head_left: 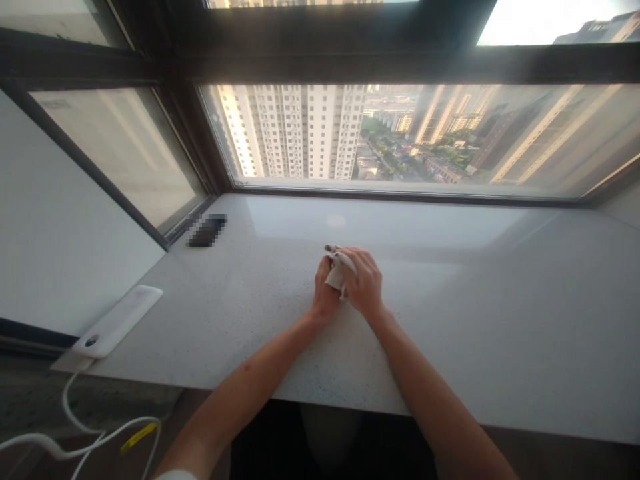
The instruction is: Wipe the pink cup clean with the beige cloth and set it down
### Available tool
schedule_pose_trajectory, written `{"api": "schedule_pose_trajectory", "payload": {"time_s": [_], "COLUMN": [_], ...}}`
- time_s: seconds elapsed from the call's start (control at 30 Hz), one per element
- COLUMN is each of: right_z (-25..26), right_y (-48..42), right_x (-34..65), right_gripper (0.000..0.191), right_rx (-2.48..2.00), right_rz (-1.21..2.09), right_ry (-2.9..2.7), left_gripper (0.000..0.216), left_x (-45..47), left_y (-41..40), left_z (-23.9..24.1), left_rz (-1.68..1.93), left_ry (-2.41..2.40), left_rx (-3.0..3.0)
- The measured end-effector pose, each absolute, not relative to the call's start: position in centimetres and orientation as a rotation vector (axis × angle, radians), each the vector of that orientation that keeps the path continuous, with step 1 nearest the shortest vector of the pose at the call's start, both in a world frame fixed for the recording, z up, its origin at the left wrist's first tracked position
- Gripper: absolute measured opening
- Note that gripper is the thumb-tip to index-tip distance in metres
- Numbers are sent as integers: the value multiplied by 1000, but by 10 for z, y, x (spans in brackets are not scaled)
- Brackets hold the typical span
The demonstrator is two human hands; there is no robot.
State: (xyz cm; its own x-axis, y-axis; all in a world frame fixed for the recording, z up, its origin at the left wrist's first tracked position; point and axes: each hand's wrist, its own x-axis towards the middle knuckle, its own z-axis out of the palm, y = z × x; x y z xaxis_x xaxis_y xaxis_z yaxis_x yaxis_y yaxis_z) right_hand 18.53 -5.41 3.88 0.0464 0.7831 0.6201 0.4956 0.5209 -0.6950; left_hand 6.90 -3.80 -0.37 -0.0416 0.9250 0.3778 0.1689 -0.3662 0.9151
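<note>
Both hands meet over the middle of a pale speckled windowsill [450, 320]. Between them is a crumpled whitish cloth [338, 275]. My right hand [366, 280] is closed on the cloth from the right, with its fingers curled over the top. My left hand [324, 290] lies close against it on the left, also closed around part of the cloth. The left fingertips are largely hidden by the cloth and the right hand. A darker bit of the cloth sticks out above the fingers.
A white power strip [123, 320] lies at the left edge, its white cable [73, 407] hanging down with a yellow tag [139, 439]. A dark pixelated object [207, 231] sits in the far left corner. Dark window frames [350, 63] bound the sill behind.
</note>
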Motion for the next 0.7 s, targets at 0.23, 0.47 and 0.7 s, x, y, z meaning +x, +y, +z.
{"api": "schedule_pose_trajectory", "payload": {"time_s": [0.23, 0.47, 0.7], "right_z": [12, 35, 54], "right_y": [-33, -48, -55], "right_x": [208, 214, 196], "right_gripper": [31, 32, 26], "right_rx": [-1150, -1191, -1169], "right_rz": [871, 387, 149], "right_ry": [-920, -1322, -1852], "left_gripper": [39, 32, 29], "left_x": [71, 75, 67], "left_y": [-39, -33, -40], "left_z": [4, -6, 0], "left_rz": [1413, 1295, 1442], "left_ry": [1220, 1264, 1124], "left_rx": [1531, 1639, 1608]}}
